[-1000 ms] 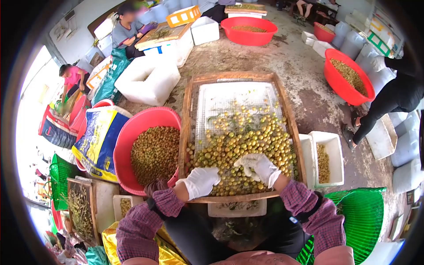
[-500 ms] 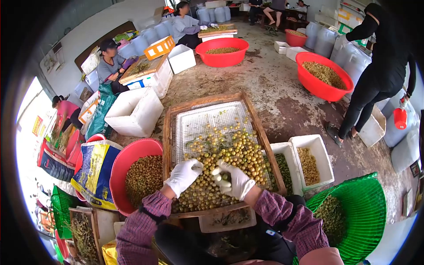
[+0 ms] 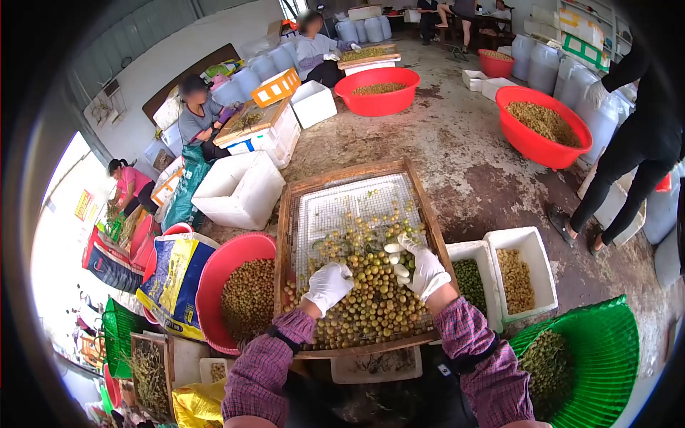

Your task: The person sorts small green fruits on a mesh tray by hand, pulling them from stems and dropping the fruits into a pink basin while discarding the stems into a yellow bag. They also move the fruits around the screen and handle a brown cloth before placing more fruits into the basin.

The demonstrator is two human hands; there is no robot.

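Note:
Small round yellow-green and brown fruits (image 3: 378, 299) lie spread over a wire mesh screen in a wooden frame (image 3: 284, 246), thickest toward the near side. My left hand (image 3: 329, 287), in a white glove, is above the left part of the fruits with its fingers curled closed; whatever they may hold is hidden. On the right, my gloved right hand (image 3: 422, 269) reaches over the fruits, its fingers bent but apart, the fingertips at the pile. No fruit can be made out in its grasp. A white tray (image 3: 377, 365) shows beneath the frame.
Left of the frame stands a pink-red basin (image 3: 214, 285) of brownish fruits. To the right are white foam boxes (image 3: 539, 267) with green and pale fruits, and a green basket (image 3: 606, 357). A red basin (image 3: 517, 132) is farther off. A person (image 3: 638, 150) stands at right; others sit behind.
The view has shifted, so the scene sits farther right and slightly lower. My right hand has moved farther forward over the fruits, its fingers more spread. My left hand stays curled.

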